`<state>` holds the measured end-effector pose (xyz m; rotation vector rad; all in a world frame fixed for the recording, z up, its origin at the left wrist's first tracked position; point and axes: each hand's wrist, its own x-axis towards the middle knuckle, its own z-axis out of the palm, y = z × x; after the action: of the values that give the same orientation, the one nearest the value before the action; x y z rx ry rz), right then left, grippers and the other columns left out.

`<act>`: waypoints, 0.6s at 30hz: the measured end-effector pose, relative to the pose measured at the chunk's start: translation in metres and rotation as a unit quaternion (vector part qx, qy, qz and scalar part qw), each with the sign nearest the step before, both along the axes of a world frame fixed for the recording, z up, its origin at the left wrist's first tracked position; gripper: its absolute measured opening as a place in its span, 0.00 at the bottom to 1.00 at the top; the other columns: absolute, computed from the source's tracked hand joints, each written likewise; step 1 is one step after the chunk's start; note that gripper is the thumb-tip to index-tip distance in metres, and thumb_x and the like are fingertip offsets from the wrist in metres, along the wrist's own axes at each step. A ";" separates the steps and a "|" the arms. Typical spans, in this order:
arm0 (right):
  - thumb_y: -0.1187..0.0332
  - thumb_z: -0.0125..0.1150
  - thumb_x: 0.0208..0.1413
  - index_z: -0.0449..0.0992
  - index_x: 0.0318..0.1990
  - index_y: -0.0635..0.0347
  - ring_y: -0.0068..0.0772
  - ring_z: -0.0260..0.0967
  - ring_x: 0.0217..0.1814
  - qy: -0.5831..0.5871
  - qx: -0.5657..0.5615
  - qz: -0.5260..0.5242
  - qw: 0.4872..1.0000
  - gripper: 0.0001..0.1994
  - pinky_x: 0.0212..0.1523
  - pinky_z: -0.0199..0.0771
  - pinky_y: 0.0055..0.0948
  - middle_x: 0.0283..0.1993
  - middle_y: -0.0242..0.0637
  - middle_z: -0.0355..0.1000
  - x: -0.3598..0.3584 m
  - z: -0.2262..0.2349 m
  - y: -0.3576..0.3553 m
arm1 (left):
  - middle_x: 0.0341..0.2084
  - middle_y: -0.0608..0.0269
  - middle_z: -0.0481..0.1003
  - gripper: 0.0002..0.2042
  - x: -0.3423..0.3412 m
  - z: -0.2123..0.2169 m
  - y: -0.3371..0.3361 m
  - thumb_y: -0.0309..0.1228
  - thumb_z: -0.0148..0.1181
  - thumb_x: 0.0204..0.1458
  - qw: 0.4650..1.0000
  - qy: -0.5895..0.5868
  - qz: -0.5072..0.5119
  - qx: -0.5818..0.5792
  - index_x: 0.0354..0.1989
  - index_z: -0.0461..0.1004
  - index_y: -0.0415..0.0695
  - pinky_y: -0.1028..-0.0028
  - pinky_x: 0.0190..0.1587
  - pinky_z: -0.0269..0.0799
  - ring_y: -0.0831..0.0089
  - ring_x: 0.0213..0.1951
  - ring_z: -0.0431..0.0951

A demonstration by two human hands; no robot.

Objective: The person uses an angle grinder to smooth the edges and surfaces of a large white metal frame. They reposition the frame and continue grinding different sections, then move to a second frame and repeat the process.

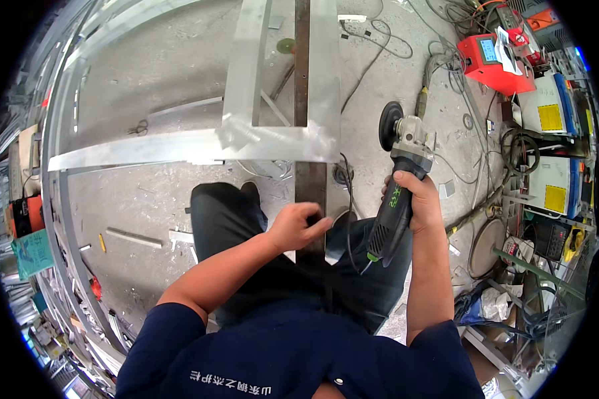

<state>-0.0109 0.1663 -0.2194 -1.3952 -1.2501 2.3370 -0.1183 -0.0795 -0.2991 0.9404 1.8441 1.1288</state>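
My right hand [424, 201] is wrapped round the black body of an angle grinder [394, 199], held up off the floor to the right of my legs. Its round dark disc [389, 126] points away from me and touches nothing. A cord runs from the grinder's rear end. Over my lap hovers my left hand [298, 226], empty, its fingers loosely bent and apart, above a dark steel beam [311, 183]. Across that beam lies a silvery metal frame [180, 143], its corner joint showing bright ground patches.
A red machine [496, 65] with a small screen stands at the far right, beside pale cabinets [544, 110] with yellow labels. Cables [393, 43] snake over the concrete floor. Metal offcuts [133, 237] lie at left, near upright metal bars [70, 233].
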 end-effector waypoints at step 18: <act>0.67 0.70 0.40 0.79 0.36 0.69 0.24 0.72 0.32 -0.154 0.294 0.265 0.905 0.16 0.35 0.73 0.28 0.30 0.37 0.77 -0.034 0.014 -0.039 | 0.60 0.59 0.62 0.40 -0.001 0.005 0.085 0.60 0.57 0.54 0.776 -0.625 -0.053 0.062 0.67 0.50 0.48 0.60 0.62 0.61 0.65 0.60 0.66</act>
<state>-0.0452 0.1270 -0.2057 -1.3414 -2.4307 1.7420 -0.1194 0.0059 -0.2936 0.1554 0.6027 1.3080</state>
